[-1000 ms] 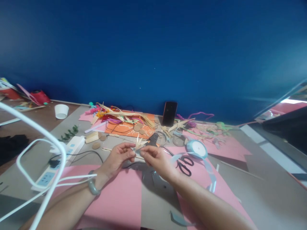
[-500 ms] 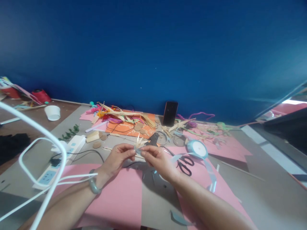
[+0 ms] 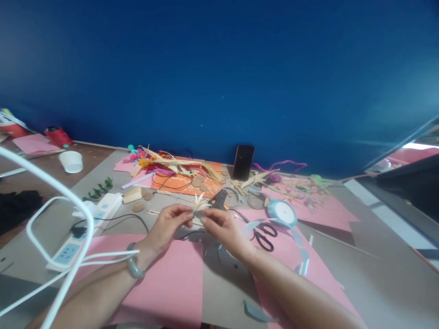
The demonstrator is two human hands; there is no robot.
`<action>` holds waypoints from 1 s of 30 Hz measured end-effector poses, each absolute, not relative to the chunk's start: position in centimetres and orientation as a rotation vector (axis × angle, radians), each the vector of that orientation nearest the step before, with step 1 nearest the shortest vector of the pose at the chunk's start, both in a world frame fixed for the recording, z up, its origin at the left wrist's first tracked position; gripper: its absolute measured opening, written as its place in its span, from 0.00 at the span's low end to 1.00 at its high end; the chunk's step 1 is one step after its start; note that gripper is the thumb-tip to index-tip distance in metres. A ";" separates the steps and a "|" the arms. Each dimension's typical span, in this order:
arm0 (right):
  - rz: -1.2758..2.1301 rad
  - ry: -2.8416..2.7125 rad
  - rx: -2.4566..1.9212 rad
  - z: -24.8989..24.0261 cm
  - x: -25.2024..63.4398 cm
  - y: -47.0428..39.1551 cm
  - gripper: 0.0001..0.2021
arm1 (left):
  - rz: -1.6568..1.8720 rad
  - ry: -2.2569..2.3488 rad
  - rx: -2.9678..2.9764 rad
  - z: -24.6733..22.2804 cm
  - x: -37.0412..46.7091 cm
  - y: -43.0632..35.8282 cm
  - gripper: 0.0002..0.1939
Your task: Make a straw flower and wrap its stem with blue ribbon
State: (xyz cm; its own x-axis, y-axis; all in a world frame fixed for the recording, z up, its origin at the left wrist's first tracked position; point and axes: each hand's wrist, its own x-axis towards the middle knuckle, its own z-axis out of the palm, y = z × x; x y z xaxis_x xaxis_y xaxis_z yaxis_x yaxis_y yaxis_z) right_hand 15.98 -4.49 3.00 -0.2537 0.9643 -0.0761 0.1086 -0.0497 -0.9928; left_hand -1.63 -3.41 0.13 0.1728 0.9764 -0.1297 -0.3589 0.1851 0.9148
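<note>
My left hand (image 3: 175,220) and my right hand (image 3: 224,228) meet at the middle of the table, fingertips almost touching, each closed in a pinch. Between them is a short piece of pale blue ribbon (image 3: 197,213). Pale, pointed strips like dried husk (image 3: 200,201) fan out just above the fingertips; my fingers hide how they join the ribbon. A black glue gun (image 3: 218,199) lies right behind my right hand. To the right are the ribbon spool (image 3: 283,213) with its loose tail and black-handled scissors (image 3: 265,237).
Pink paper (image 3: 164,278) lies under my forearms. White cables (image 3: 89,228) loop over my left forearm near a power strip (image 3: 85,230). A phone (image 3: 243,162) leans against the blue wall behind husk scraps, and a white cup (image 3: 71,162) stands at left.
My hands keep their pinch in nearly the same place, with the husk strips a little more visible. On the far left, a pink sheet now lies flat and the white cup has shifted slightly left.
</note>
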 end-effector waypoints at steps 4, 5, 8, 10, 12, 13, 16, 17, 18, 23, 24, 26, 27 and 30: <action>1.429 -1.405 -1.202 2.9 15.7 -4.6 0.12 | 1.138 0.887 0.882 0.1 -1.6 -3.4 0.09; 1.442 -1.400 -1.200 3.0 15.6 -4.6 0.12 | 1.132 0.887 0.888 0.1 -1.6 -3.4 0.09; 1.459 -1.424 -1.148 3.3 15.4 -4.8 0.11 | 1.123 0.899 0.903 0.0 -1.6 -3.5 0.09; 1.449 -1.436 -1.123 3.5 15.3 -4.9 0.10 | 1.118 0.912 0.900 -0.1 -1.6 -3.5 0.10; 1.445 -1.433 -1.123 3.5 15.3 -4.9 0.10 | 1.114 0.928 0.889 -0.1 -1.6 -3.6 0.11; 1.445 -1.429 -1.125 3.5 15.3 -4.8 0.10 | 1.112 0.937 0.886 -0.1 -1.6 -3.6 0.11; 1.471 -1.423 -1.110 3.2 15.4 -4.8 0.10 | 1.112 0.949 0.904 0.0 -1.6 -3.6 0.11; 1.484 -1.417 -1.108 3.1 15.4 -4.8 0.10 | 1.111 0.945 0.915 0.1 -1.6 -3.6 0.11; 1.495 -1.409 -1.111 3.0 15.4 -4.7 0.10 | 1.110 0.939 0.924 0.2 -1.5 -3.6 0.10; 1.478 -1.450 -1.174 3.1 15.9 -4.3 0.11 | 1.115 0.944 0.939 0.4 -1.4 -3.5 0.09; 1.429 -1.468 -1.198 3.3 16.2 -4.1 0.11 | 1.115 0.952 0.931 0.3 -1.5 -3.4 0.10; 1.289 -1.473 -1.244 3.9 17.0 -3.7 0.11 | 1.118 0.966 0.904 0.0 -1.6 -3.2 0.11; 1.206 -1.459 -1.259 4.3 17.5 -3.5 0.12 | 1.122 0.972 0.889 -0.1 -1.6 -3.2 0.12; 0.981 -1.410 -1.281 6.1 19.2 -3.0 0.12 | 1.128 0.981 0.855 -0.5 -1.7 -3.0 0.13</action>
State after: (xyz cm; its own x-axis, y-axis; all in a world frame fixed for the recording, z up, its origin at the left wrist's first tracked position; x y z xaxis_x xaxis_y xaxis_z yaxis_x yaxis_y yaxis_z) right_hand 19.15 -2.96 6.07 0.0098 0.9913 0.1315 0.2215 0.1261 -0.9670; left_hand -1.70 -3.02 -0.50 0.1334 0.9729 -0.1888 -0.3221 0.2227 0.9201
